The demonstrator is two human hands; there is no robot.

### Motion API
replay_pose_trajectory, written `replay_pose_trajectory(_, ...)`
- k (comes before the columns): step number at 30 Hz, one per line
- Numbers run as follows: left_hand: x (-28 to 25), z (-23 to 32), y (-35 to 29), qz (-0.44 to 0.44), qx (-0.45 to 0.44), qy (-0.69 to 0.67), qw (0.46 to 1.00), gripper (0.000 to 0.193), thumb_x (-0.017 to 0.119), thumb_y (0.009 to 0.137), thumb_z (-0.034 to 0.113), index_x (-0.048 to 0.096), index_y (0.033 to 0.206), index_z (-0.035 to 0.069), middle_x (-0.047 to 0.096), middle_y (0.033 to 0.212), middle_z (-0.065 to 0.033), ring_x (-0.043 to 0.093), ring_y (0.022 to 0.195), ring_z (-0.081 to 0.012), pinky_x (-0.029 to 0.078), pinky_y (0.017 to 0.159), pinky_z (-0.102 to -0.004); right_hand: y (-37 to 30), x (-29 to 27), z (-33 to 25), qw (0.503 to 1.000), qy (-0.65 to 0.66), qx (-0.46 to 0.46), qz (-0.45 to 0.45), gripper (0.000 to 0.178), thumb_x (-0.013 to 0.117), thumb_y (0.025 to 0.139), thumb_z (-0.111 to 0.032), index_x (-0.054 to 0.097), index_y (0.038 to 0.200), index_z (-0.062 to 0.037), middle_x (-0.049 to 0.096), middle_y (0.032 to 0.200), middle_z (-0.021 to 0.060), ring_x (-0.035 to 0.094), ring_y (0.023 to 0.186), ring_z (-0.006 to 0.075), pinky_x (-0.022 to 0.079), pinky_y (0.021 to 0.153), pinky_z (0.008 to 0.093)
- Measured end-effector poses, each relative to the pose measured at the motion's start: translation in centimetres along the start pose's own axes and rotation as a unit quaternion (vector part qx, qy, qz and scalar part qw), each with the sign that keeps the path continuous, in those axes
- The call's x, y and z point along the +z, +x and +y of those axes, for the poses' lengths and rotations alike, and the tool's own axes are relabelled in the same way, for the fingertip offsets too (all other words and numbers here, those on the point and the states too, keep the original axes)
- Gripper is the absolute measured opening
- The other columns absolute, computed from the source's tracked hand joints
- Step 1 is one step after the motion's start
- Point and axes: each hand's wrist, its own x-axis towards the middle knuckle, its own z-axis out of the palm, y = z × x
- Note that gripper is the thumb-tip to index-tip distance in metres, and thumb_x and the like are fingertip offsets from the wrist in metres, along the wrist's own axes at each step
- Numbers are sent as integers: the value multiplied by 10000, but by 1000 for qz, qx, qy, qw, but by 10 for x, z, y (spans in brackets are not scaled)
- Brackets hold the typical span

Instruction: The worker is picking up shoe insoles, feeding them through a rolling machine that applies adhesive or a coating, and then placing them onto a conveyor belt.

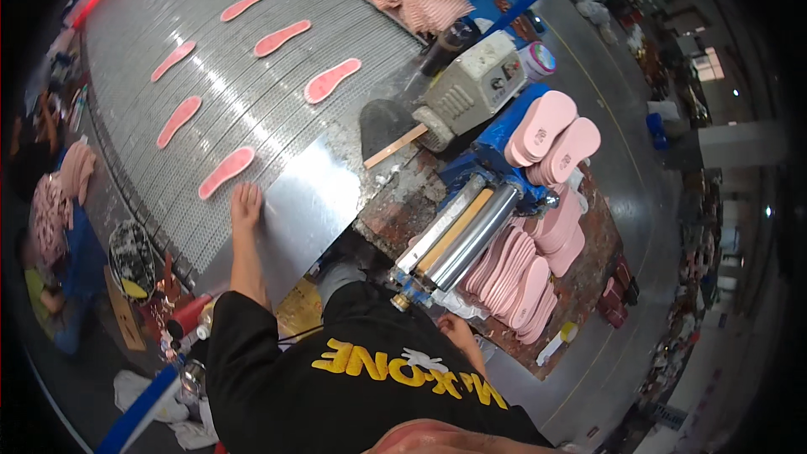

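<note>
Hands first: left hand [245, 203] is at the near edge of the mesh belt [277, 105], right hand [456, 332] low by the near edge of the desk [598, 240]. Nearest insole [227, 173] is on the belt, just beyond the left fingertips. It's slim and flat, deeper pink face inside a paler rim, lying at a slant with its far end to the right. Five more like it lie on the belt, spaced apart in two loose rows, none touching.

Left hand: back up, fingers close together and bent down, arm reaching in from the near side. Fingertips sit right beside the insole; can't tell if they touch it or pinch anything. Right hand: fingers look partly curled, small in view and part hidden by the shirt; can't tell how far open or whether it holds anything.

Between belt and desk's right side: roller machine [472, 235] with shiny metal rollers, grey motor housing [475, 88] on its far side. Right of the rollers, paler pink insoles lean in a long overlapping row [504, 273]. Two neat stacks [551, 128] sit farther off. Far side: pink striped cloth [416, 2] beside a blue tray.
</note>
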Motion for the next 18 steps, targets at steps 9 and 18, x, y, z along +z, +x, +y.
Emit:
replay_pose_trajectory(9, 57, -85, -118, -96, -81, 365, 922, 168, 601, 893, 231, 593, 820, 80, 599, 724, -22, 550, 594, -104, 436, 521, -227, -30, -20, -62, 977, -160, 71, -123, 144, 581, 828, -133, 588, 874, 3, 608, 698, 72, 597, 675, 134, 471, 608, 308)
replay_pose_trajectory(18, 251, -122, -345, -572, -232, 514, 596, 221, 531, 876, 120, 639, 713, 16, 626, 679, -36, 556, 559, -78, 411, 512, -196, -53, -46, -296, 954, 152, -247, 79, 133, 617, 847, -40, 600, 976, -16, 529, 701, -50, 444, 614, -1, 353, 523, 173)
